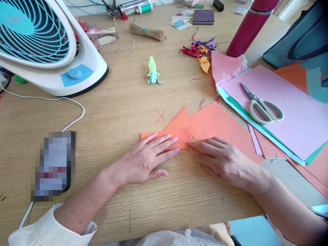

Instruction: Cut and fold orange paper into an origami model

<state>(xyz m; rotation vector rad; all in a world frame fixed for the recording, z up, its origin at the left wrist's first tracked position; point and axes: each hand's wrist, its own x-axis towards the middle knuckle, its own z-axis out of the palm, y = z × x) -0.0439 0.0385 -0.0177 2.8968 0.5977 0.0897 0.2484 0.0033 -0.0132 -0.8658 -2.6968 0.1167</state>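
Your L hand (pixel 146 160) is open & flat, fingers spread over the folded orange paper (pixel 180 124), pressing it to the counter (pixel 110 116). Your R hand (pixel 225 162) has its fingers together, tips at the paper's near R corner; can't tell if the thumb's under there, so can't say if it's a pinch or just a press.

The paper lies on the counter in front of you, btwn both hands, w/ one pointed flap up & away from you and a narrower strip out L, partly under your L fingers. Looks like the fold/crease step, prob. lining up or flattening that corner.

Next move calls for L hand firm so nothing slips, edges matched at the corner, then even fingertip pressure along the crease. Risk: a skewed corner if the L hand lets up too soon.

Larger orange sheet (pixel 217 123) is just R of the folded pc., partly under your R hand; can't tell if the two overlap. Scissors (pixel 266 111) sit on the pink sheet (pixel 294 99) further R. Small green paper figure (pixel 152 70) stands beyond, well apart.
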